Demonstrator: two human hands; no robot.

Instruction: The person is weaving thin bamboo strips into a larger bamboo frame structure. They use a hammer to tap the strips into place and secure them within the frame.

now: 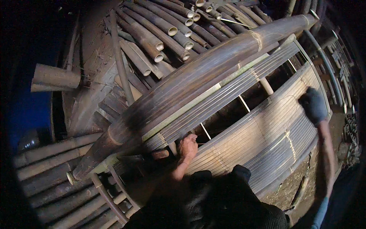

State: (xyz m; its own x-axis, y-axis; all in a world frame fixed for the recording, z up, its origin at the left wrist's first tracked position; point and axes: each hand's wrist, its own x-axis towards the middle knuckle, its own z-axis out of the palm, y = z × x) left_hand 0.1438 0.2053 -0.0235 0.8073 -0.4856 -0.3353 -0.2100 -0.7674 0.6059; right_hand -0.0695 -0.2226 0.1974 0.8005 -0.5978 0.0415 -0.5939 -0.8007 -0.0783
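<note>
A long bamboo slat panel [244, 141] lies in front of me, its thin strips side by side and bound with pale lashing [290, 147]. My left hand [188, 148], bare, has its fingers curled together at the panel's upper edge, beside the open gap. Whatever is between those fingers is too small to make out. Out to the right, my right hand [314, 106] wears a dark glove and is closed above the panel's right end. A thin dark cord [284, 97] loops over the slats and appears to lead into that fist. Narrow crosspieces [244, 103] span the gap.
Beyond the gap runs a second band of slats [213, 101], with a thick dark bamboo pole [190, 80] alongside. Cut bamboo tubes [167, 38] are piled behind it. More poles [53, 150] lie at the left. My dark-clothed knees [213, 191] border the panel's near side.
</note>
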